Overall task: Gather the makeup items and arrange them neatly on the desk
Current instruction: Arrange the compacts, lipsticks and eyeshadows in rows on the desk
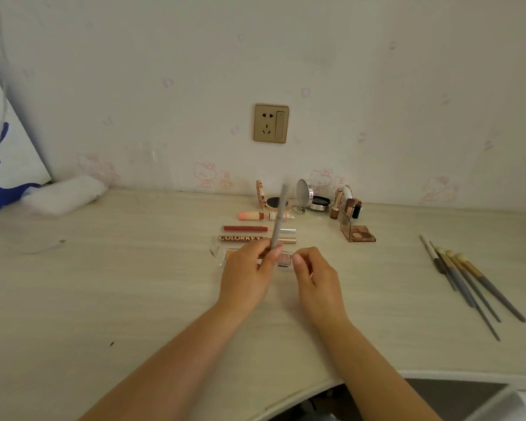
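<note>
Pencil point(278, 217) upright in left grip point(249, 268)

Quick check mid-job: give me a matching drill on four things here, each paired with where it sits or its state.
Things:
1. grey pencil
2. brushes
3. eyeshadow palette
4. COLORKEY tube

States:
A. lying in the row of tubes
B. held up by the left hand
C. fanned out at the desk's right side
D. lid raised, right of the tubes

Pairs: 1-B, 2-C, 3-D, 4-A
</note>
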The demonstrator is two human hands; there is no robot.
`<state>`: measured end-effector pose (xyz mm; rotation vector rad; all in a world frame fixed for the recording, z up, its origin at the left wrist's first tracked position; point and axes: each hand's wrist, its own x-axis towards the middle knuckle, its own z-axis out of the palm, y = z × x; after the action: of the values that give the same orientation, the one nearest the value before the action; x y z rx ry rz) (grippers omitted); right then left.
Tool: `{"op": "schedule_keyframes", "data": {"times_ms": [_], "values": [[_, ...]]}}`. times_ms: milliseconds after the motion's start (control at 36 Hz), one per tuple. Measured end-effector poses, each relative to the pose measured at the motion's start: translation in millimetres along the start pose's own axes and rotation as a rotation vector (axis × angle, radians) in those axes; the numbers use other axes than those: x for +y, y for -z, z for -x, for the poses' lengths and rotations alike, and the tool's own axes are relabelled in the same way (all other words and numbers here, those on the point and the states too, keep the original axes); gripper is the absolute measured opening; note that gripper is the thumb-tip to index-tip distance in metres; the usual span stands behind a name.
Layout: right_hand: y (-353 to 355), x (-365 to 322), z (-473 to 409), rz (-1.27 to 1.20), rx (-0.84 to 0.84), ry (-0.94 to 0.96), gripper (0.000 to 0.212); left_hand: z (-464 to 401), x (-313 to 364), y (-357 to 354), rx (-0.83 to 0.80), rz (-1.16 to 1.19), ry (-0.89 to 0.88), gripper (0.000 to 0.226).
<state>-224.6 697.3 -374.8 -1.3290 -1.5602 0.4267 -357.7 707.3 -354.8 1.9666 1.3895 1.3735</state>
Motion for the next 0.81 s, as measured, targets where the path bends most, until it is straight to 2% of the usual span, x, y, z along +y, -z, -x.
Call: {"op": "schedule_keyframes", "data": {"times_ms": [111, 167, 250, 333, 472, 694, 806], "values": [[12, 5, -8, -0.345, 0.05, -0.296, 0.026, 4, -16, 11, -0.145, -0.367, -0.106, 0.026], [18, 11, -10, -0.477, 0.055, -0.372, 0.037, 5, -17, 10, -0.206, -0.455, -0.123, 0.029], [21, 17, -12, -0.563, 0.06, -0.424, 0.041, 7, -14, 5, -0.246, -0.546, -0.161, 0.03], [21, 18, -12, -0.617, 0.046, -0.438, 0.038, 8, -14, 4, -0.244, -0.61, -0.187, 0.031], [19, 11, -8, -0.588, -0.086, -0.399, 0.034, 11, -7, -2, -0.259, -0.708, -0.259, 0.036], [17, 7, -6, -0.517, -0.138, -0.366, 0.033, 12, -8, -7, -0.28, -0.703, -0.213, 0.03], [17, 7, -6, -0.528, -0.162, -0.34, 0.035, 11, -10, -9, -0.303, -0.717, -0.186, 0.035]]}}
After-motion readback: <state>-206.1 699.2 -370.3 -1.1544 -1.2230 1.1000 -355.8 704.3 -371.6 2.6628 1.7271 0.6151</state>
